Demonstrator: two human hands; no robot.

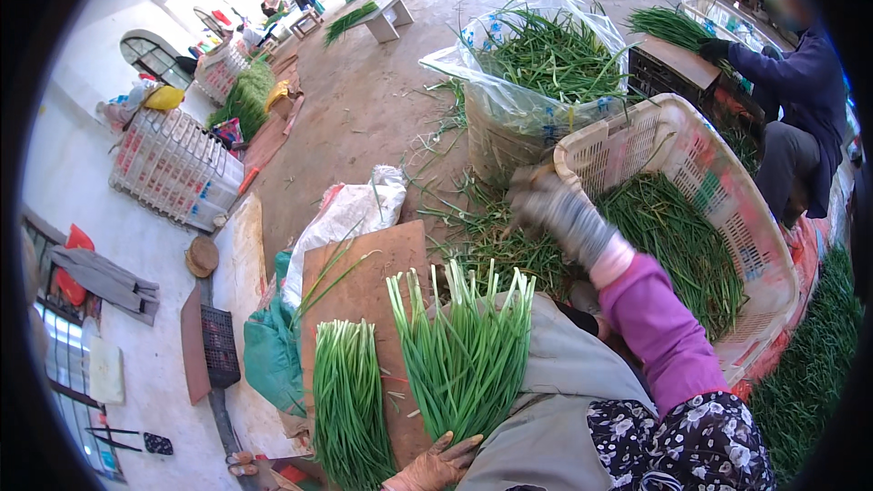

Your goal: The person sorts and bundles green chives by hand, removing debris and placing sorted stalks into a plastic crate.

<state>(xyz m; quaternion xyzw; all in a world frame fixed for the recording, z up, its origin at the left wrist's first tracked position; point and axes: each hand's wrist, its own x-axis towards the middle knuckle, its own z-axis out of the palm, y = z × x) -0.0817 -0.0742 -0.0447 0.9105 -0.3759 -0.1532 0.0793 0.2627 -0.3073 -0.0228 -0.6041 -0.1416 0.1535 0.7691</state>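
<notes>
My left hand (pixel 436 467), in a tan glove, grips the leafy lower end of a loose bunch of garlic chives (pixel 470 348). The bunch's pale cut stems fan out away from me, partly over my grey-clad lap. Beside it on a brown board (pixel 368 259) lies a second, neater bunch of chives (pixel 348 395). My right hand (pixel 556 208), in a grey glove, is stretched forward and blurred by motion. It is near the rim of a white plastic basket (pixel 757 218) and above loose chive trimmings (pixel 505 245). Its fingers are too smeared to show any hold.
Loose chives (pixel 668 232) lie inside the basket. A clear plastic bag (pixel 505 129) full of green leaves stands beyond. At right, a seated person (pixel 798 95) handles chives on a crate. White and green sacks (pixel 273 348) flank the board. Stacked baskets (pixel 170 167) stand by the wall.
</notes>
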